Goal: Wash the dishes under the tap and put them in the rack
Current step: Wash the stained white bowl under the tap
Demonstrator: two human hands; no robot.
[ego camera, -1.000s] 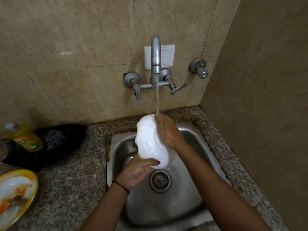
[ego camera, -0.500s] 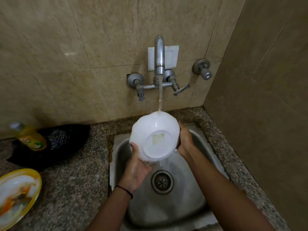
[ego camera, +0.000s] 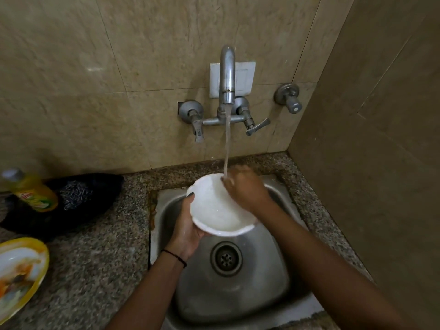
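At the sink's [ego camera: 238, 294] back edge, my left hand [ego camera: 188, 231] grips the bowl [ego camera: 214, 210], flipped from base-up to mouth-up. My right hand [ego camera: 247, 191], fingers open, rubs inside it under the running tap [ego camera: 227, 75]: inside rinse begins.

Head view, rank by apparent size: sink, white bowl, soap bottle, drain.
1. sink
2. white bowl
3. soap bottle, clearly smaller than the bowl here, but it sits at the frame edge, so its true size is unsure
4. drain

Bare forearms [ego camera: 142, 294], black cord bracelet [ego camera: 175, 256] near left hand [ego camera: 187, 225]
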